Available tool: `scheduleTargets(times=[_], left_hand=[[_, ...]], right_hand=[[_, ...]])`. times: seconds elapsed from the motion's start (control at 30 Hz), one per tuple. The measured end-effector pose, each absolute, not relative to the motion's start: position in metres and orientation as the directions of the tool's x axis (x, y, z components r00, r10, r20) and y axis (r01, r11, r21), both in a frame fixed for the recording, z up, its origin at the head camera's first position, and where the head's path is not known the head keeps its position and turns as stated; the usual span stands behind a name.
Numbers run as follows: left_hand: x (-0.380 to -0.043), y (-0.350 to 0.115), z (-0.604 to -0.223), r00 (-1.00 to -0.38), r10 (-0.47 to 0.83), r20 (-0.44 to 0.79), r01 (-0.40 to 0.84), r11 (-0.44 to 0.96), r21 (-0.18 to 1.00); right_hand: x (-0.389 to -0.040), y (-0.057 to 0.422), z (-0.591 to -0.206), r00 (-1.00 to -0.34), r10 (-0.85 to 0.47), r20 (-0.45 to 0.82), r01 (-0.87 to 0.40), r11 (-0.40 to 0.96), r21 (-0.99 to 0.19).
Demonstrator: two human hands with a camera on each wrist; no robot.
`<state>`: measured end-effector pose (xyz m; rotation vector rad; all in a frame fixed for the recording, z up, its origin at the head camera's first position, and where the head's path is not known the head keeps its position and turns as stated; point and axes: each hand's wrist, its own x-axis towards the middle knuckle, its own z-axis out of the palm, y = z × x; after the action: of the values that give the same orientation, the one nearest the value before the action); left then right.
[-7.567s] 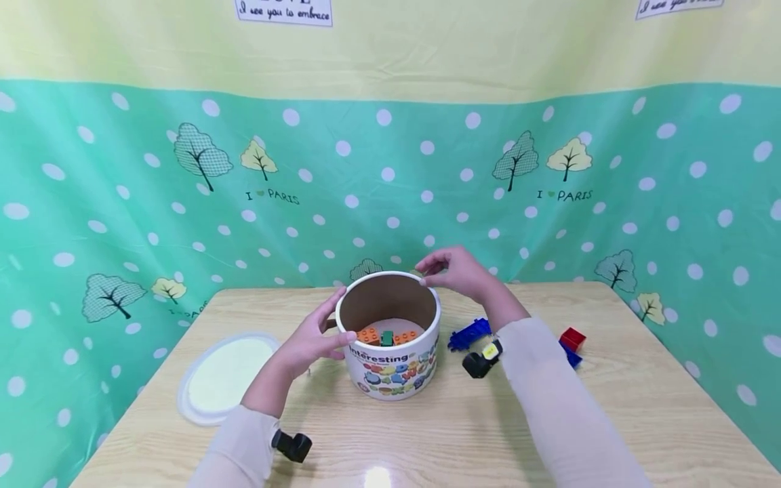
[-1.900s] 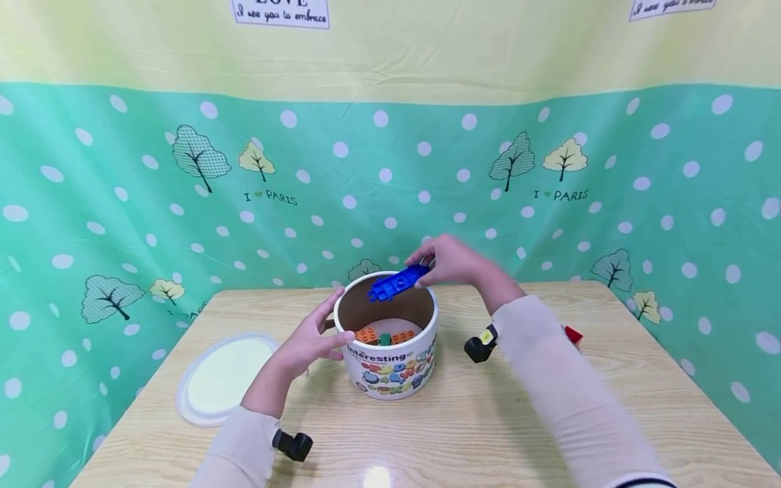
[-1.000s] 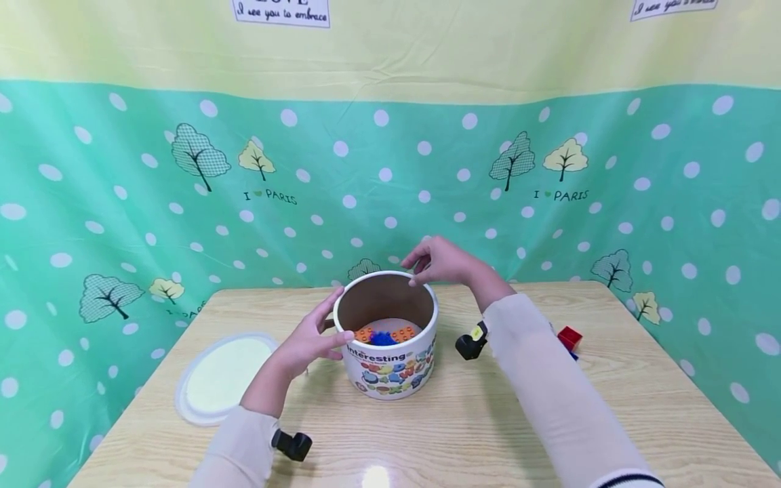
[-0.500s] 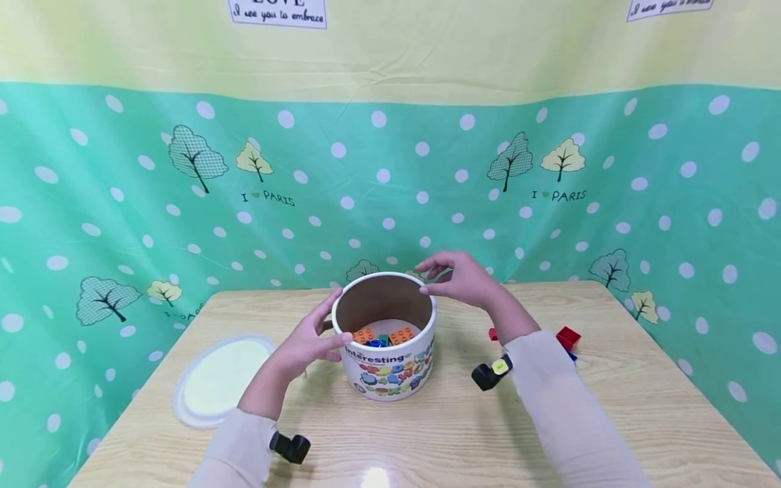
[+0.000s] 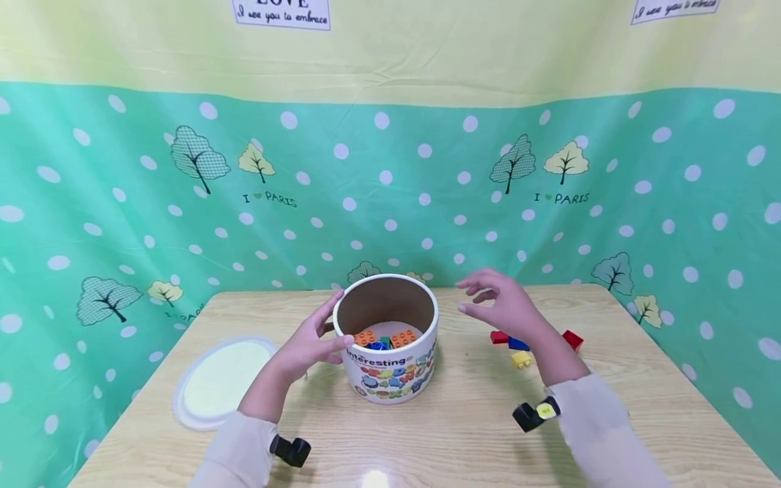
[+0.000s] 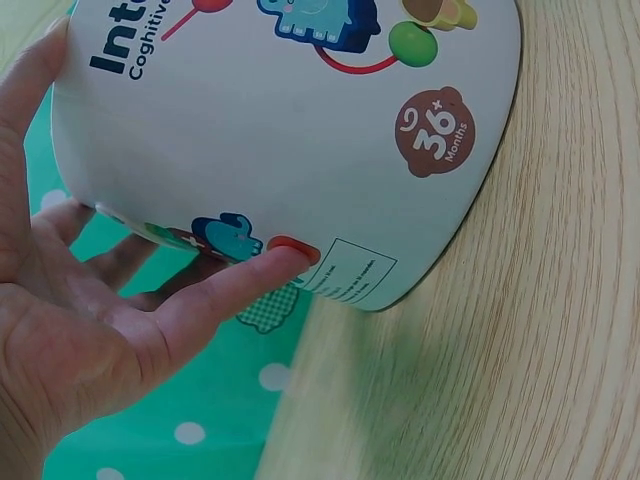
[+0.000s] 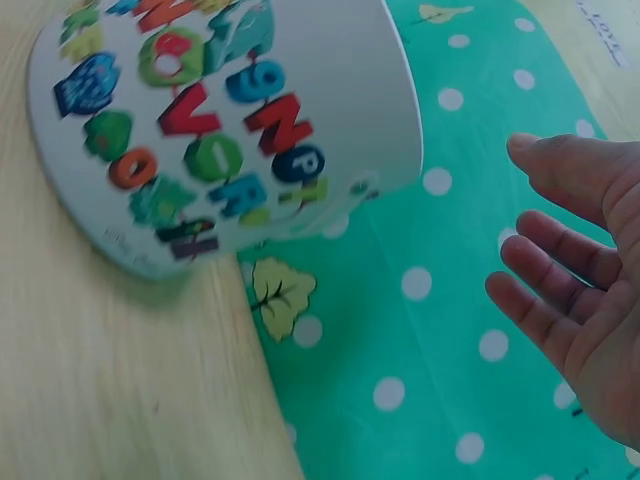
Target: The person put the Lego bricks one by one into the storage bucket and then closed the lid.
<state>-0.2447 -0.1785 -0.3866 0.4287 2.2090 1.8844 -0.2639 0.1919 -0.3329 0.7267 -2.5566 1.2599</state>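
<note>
A white round bucket (image 5: 390,379) with printed letters and animals stands upright on the table. Inside it lie orange bricks (image 5: 403,338), a green piece and a blue piece (image 5: 378,346). My left hand (image 5: 310,346) holds the bucket's left side, the thumb at the rim and the other fingers around the outer wall; in the left wrist view one finger presses on the printed wall (image 6: 240,130). My right hand (image 5: 503,305) is in the air to the right of the bucket, fingers loosely bent, nothing in it. The right wrist view shows it apart from the bucket (image 7: 340,100).
Right of the bucket, partly beneath my right arm, lie a red piece (image 5: 499,337), a blue piece (image 5: 518,344), a yellow brick (image 5: 521,359) and another red brick (image 5: 572,339). A white round lid (image 5: 226,383) lies at left. A patterned curtain (image 5: 390,169) hangs behind the table.
The right hand carried a blue piece over the bucket and let it drop inside. Since then it has moved right, off the rim, uncovering pieces on the table. The left hand stays put.
</note>
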Motion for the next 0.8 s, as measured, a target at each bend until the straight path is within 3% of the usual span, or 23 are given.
scheduleTargets(times=[0.8], left_hand=[[-0.243,-0.177,-0.387,-0.934,0.355,0.035,0.092,0.144,0.985]], right_hand=[[-0.222,0.275,-0.383,-0.891,-0.201,0.407,-0.438,0.618,-0.653]])
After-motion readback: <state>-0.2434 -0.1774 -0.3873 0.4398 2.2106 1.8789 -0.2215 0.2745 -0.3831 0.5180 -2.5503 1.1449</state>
